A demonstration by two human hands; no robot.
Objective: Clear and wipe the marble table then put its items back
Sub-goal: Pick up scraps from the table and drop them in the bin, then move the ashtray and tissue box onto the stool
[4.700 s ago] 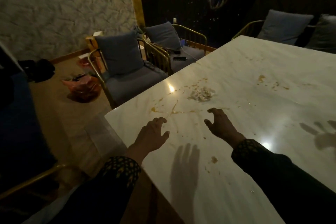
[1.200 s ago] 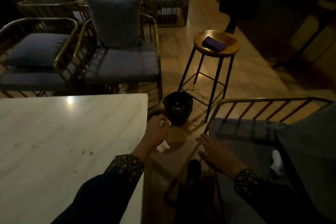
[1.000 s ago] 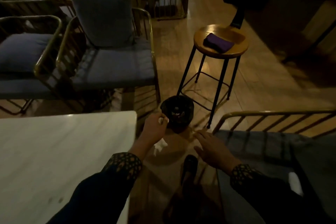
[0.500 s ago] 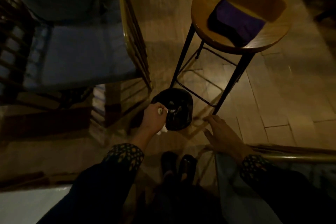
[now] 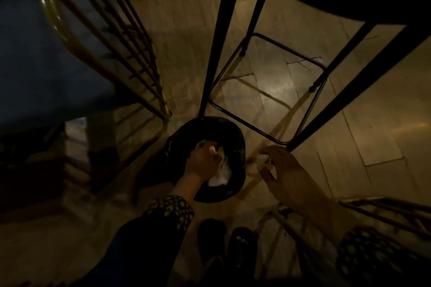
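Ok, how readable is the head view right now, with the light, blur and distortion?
Head view: dim amber light; floor glare under the stool; wide-angle bends its legs; left hand and tissue over the bin are blurred; right hand is softer.

There was only one camera, worn on the person's head. It looked almost straight down at the wooden floor (image 5: 363, 123). It was a wide view, so the edges bent outward. The black bin (image 5: 186, 133) sat near the middle, low and close. The stool (image 5: 233, 30) stood just past the bin, and its legs ran up to the top edge. A chair (image 5: 98, 37) filled the upper left side. The person's shoes (image 5: 228, 242) showed at the bottom, right under the camera. The room was dark and a bit blurry.
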